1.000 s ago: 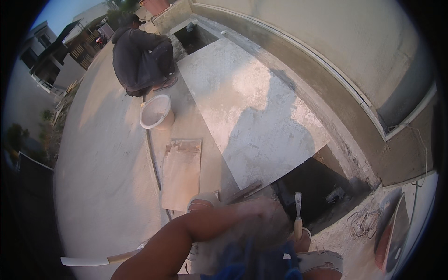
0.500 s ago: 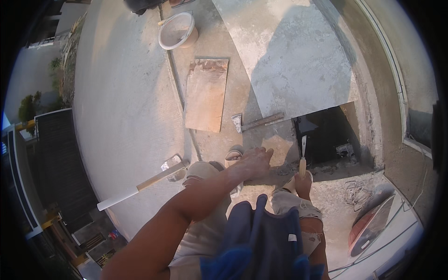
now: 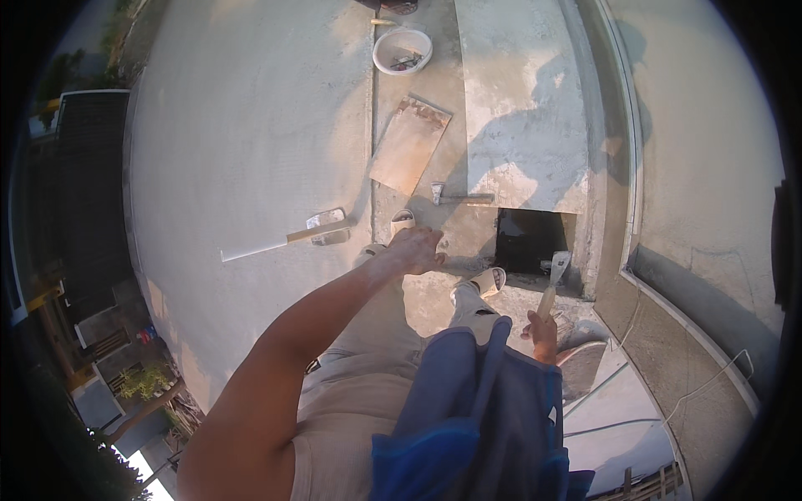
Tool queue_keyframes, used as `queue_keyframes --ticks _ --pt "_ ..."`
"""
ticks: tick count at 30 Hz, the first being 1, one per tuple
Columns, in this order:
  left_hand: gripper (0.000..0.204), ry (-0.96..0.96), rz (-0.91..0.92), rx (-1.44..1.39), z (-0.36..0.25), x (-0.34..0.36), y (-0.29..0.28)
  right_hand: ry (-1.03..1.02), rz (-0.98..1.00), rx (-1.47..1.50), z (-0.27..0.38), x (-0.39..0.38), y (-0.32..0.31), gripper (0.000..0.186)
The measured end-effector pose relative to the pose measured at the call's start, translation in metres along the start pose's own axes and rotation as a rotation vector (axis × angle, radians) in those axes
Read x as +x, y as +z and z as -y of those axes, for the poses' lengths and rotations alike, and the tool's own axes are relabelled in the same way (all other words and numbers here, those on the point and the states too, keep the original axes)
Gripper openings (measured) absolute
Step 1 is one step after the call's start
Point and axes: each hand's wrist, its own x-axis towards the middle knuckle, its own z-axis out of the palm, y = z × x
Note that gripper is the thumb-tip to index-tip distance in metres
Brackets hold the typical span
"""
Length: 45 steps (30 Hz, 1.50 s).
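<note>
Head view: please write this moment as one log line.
left hand: open, appears empty | right hand: grips putty knife | rectangular board: flat on concrete

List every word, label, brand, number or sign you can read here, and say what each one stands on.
None: no readable text anywhere.
No lettering can be made out on the scraper in the right hand, the board or the bucket.
The red-and-blue patch at left is too small and blurred to tell.
</note>
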Motion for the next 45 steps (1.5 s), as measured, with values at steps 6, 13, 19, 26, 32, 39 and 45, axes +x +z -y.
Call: queue_keyframes --ticks 6,13,19,26,32,39,45 --pt "0.074 0.104 0.004 -0.476 -0.005 0.018 -0.069 -0.455 0.159 -0.418 0.186 -0.024 0.164 0.037" --pt "0.065 -0.114 -0.353 -0.623 0.207 0.042 -0.169 -0.728 0.512 -1.007 0.366 -0.068 0.373 0.069" --pt "0.047 -0.18 -0.423 -0.21 0.324 0.006 -0.351 -1.561 0.113 -0.812 0.487 -0.076 0.597 0.045" --pt "0.051 -0.356 -0.383 -0.547 0.447 0.014 -0.457 -1.629 1.553 -0.703 0.493 -0.22 0.792 0.06" --pt "0.061 -0.499 -0.464 -1.013 0.582 0.049 -0.495 -1.369 0.57 -2.168 0.704 0.002 0.846 0.061" --pt "0.078 -0.38 -0.93 -0.879 0.601 0.128 -0.58 -0.14 1.005 -0.728 0.762 0.075 0.971 0.078" --pt "0.079 -0.283 -0.688 -0.921 0.631 0.098 -0.744 -0.848 0.494 -1.265 0.874 0.115 1.063 0.047"
